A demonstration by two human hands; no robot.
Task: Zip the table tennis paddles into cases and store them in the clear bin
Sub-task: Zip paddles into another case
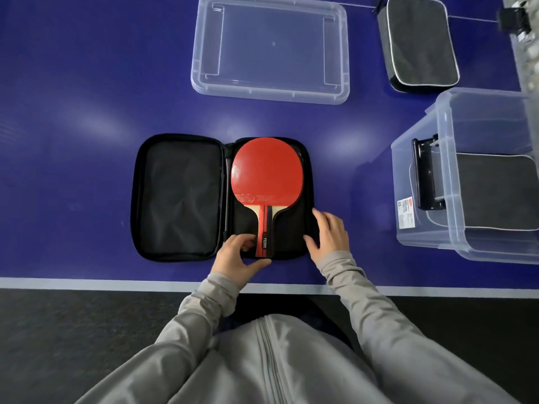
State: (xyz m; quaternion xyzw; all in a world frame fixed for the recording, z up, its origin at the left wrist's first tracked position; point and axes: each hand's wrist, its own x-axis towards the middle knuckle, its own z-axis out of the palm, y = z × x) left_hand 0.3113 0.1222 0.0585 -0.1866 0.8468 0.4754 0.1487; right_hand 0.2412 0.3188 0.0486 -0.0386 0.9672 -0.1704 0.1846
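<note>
Open black paddle case [178,196] lying flat on blue table [73,126], empty half leftward. Left hand [236,258], fingers curled, pinching handle end of red-faced paddle [267,176] resting in right half; "YLI"-like lettering on handle, not surely legible. Right hand [329,231] spread loosely on case's right edge, grasping nothing. Beyond, one clear lid [271,91]. One zipped grey case [417,42] far right. One clear bin [423,170], white barcode label [406,212] unreadable, holding one more case [495,191].
</note>
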